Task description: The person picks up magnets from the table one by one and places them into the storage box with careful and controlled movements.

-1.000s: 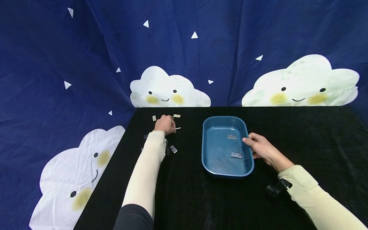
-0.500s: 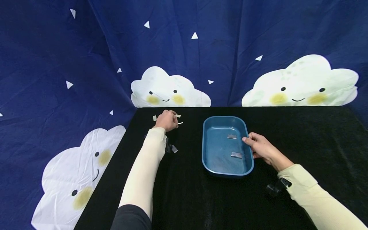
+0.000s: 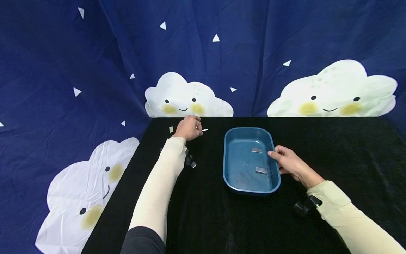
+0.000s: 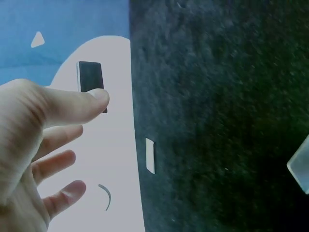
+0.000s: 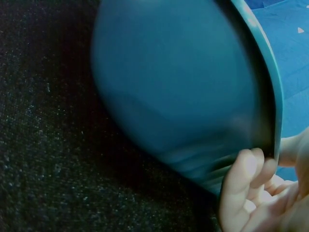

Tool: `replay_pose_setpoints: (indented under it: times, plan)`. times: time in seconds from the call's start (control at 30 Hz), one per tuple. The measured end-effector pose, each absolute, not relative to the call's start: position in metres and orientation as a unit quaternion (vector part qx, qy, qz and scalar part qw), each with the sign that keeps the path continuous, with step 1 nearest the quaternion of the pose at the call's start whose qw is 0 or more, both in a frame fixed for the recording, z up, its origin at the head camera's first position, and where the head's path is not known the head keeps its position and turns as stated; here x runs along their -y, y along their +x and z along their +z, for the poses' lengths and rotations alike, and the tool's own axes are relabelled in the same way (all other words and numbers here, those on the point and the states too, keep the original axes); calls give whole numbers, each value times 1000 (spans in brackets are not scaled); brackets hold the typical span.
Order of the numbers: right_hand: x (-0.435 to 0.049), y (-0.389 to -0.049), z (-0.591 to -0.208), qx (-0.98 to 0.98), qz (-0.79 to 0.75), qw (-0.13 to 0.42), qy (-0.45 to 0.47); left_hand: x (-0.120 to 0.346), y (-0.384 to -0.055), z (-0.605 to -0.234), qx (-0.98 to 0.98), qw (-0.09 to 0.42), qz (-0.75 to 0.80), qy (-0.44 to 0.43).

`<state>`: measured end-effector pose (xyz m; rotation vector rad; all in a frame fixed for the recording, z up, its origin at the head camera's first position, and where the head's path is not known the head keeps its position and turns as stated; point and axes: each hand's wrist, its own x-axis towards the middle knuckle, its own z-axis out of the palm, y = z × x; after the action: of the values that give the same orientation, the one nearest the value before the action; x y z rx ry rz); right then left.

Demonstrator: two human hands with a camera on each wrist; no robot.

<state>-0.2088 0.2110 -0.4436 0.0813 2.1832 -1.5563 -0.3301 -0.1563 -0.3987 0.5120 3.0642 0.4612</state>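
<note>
My left hand (image 3: 189,127) is over the far left part of the black table, pinching a small flat rectangular block (image 4: 89,75) between thumb and fingers. The block has a dark face and a pale edge; in the head view only a thin white strip of it shows. The other fingers are spread apart below it in the left wrist view. With the thumb over the rim and fingers under the outside, my right hand (image 3: 290,164) grips the right side of a blue plastic tub (image 3: 239,176). Two silvery blocks (image 3: 261,170) lie inside, towards the tub's right side.
On the black cloth a pale block (image 3: 171,129) lies left of the left hand. Another block (image 3: 194,164) shows beside the left wrist camera, and a dark one (image 3: 160,149) is mostly hidden behind the sleeve. A blue curtain (image 3: 247,53) with clouds stands behind the table.
The left hand has moved away from me and to the right with the pinched block, now covering the pale block at the back. The right hand and the tub have stayed in place.
</note>
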Motion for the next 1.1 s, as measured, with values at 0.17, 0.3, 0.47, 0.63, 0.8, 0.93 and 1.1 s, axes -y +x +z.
replay_pose_setpoints:
  times: [0.17, 0.3, 0.47, 0.63, 0.8, 0.93, 1.1]
  plan:
    - [-211, -210, -444, -792, -565, 230, 29, 151, -329, -388, -973, -8, 142, 183]
    - [-212, -210, -445, -793, -563, 231, 28, 148, -328, -381, -969, -16, 145, 198]
    - [-211, -211, -445, -795, -560, 232, 30, 143, -325, -372, -965, -32, 146, 213]
    - [-211, -211, -445, -794, -560, 234, 30, 134, -321, -364, -962, -45, 138, 230]
    - [-211, -211, -444, -794, -561, 234, 29, 125, -319, -356, -957, -63, 131, 251]
    - [-212, -211, -445, -793, -561, 235, 29, 118, -317, -354, -956, -61, 130, 256]
    - [-213, -212, -447, -791, -564, 236, 29, 112, -314, -351, -956, -67, 114, 262]
